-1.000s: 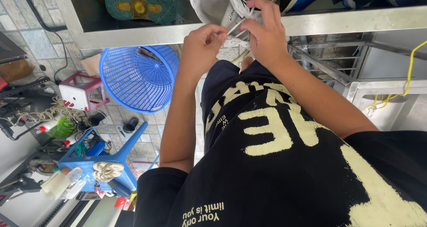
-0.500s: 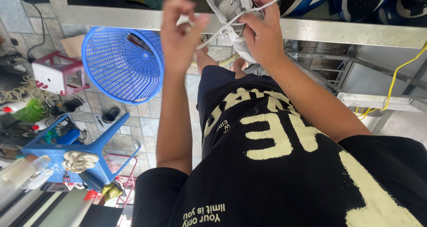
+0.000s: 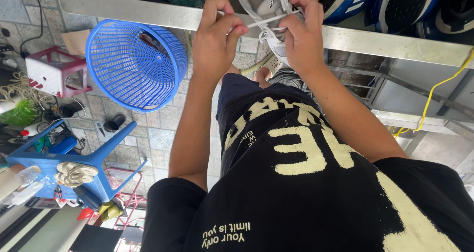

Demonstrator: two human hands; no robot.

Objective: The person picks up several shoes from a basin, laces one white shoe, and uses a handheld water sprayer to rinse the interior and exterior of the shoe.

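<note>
A white sneaker [image 3: 266,10] was held at the edge of the metal surface [image 3: 375,39], its toe hanging toward the person, with both hands raised to it. The left hand [image 3: 215,37] was closed in a pinch on a white shoelace [image 3: 259,22], which was drawn taut across to the shoe. The right hand [image 3: 302,34] was wrapped against the side of the sneaker, its fingers closed on the lace where it met the eyelets; whether a loop or a free end was gripped there could not be told, since the fingers covered it.

For the lacing to be done well, it was judged that the lace should be kept under even tension, so that no slack was left between the eyelets. The shoe was best steadied by the right hand while the pull was made by the left, and the pull kept in line with the eyelet row rather than across it, lest the lace be twisted. A short grip close to the tip would have been wise for threading.

Other shoes [image 3: 355,2] were ranged along the surface behind. A blue plastic basket [image 3: 133,66] lay tilted below the surface on the left, well apart from the hands, and a blue stool [image 3: 79,160] stood on the tiled floor [image 3: 153,133]
</note>
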